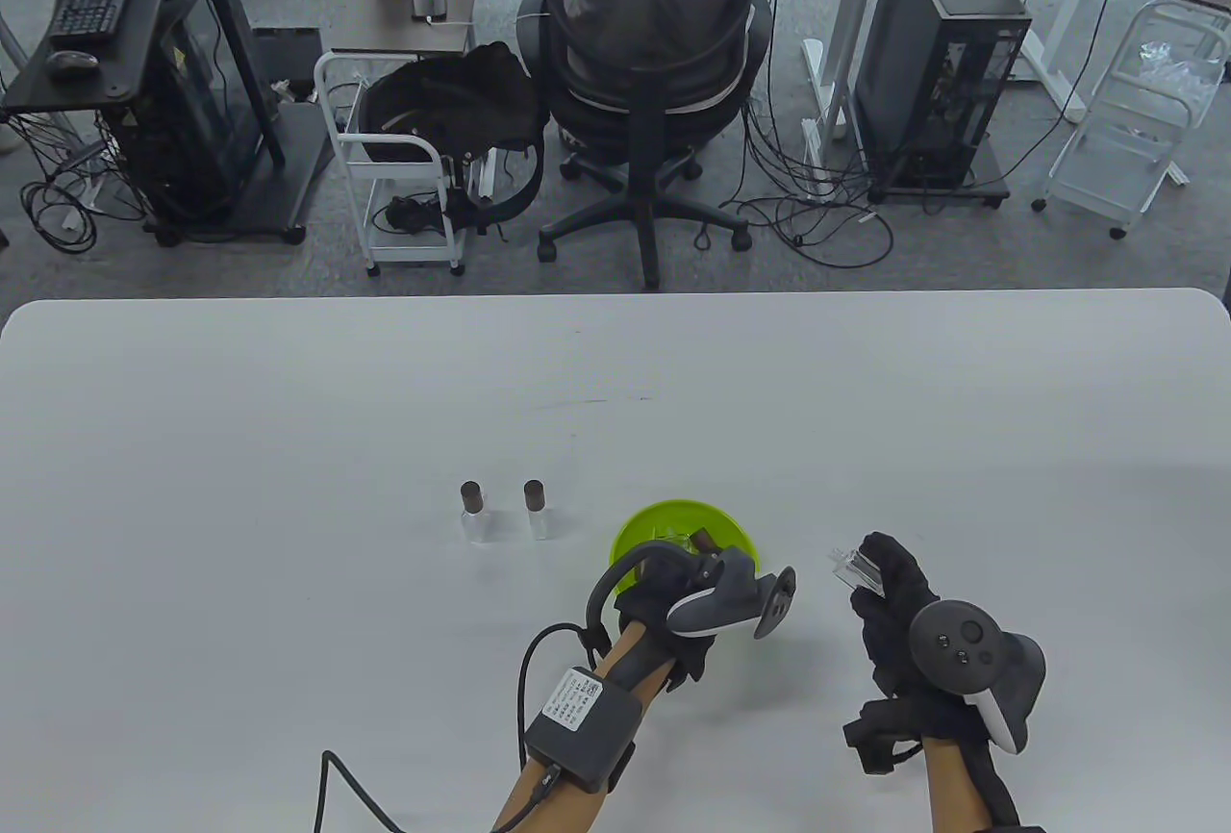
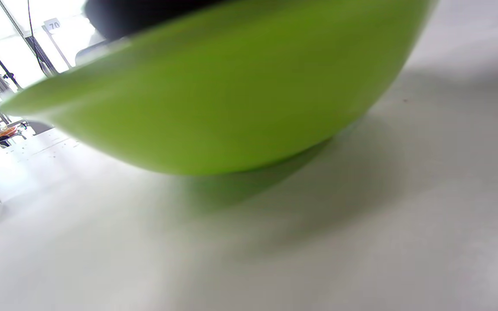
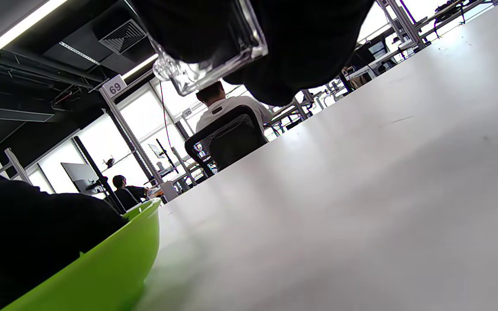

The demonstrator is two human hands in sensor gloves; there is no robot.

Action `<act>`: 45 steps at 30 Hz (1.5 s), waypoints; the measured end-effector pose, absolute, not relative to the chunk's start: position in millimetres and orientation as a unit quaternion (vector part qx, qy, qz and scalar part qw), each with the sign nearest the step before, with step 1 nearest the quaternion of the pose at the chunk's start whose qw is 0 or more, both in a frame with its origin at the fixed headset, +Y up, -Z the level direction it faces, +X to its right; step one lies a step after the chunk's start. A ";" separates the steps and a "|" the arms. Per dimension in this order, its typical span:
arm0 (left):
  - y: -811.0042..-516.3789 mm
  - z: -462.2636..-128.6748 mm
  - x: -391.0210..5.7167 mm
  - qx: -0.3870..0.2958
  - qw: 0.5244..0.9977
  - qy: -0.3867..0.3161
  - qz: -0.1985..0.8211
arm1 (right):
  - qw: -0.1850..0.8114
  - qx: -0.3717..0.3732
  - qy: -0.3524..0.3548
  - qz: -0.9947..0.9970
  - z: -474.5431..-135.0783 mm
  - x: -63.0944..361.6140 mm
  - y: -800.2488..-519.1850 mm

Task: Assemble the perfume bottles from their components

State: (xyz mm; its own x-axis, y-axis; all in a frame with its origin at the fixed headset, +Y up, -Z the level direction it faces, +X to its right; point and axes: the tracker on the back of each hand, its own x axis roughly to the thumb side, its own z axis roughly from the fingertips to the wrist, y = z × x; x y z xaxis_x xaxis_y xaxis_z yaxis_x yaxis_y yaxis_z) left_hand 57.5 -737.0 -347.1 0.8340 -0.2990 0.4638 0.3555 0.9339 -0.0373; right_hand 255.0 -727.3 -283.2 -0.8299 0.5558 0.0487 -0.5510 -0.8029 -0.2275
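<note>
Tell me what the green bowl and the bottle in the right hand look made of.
Green bowl: likely plastic; uniform bright colour, smooth, softly glossy wall.
Bottle held by the right hand: clear glass or hard acrylic; see-through with thick, sharp, bright-edged walls. Which one, I cannot tell.

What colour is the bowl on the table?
Lime green bowl; the left wrist view shows it best.

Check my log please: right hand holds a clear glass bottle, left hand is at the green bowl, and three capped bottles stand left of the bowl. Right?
Not quite: the table view shows two capped bottles, not three. The rest holds.
</note>
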 end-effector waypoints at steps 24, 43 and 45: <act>-737.5 -349.0 59.4 -0.064 0.943 -0.269 -0.186 | 0.293 -0.013 -0.112 0.949 -283.4 254.4 -727.8; -738.9 -363.7 52.4 -0.163 0.953 -0.225 -0.119 | 0.292 -0.014 -0.111 0.950 -284.0 254.0 -728.7; -739.1 -365.2 51.7 -0.178 0.952 -0.221 -0.112 | 0.293 -0.014 -0.111 0.950 -283.8 254.0 -728.9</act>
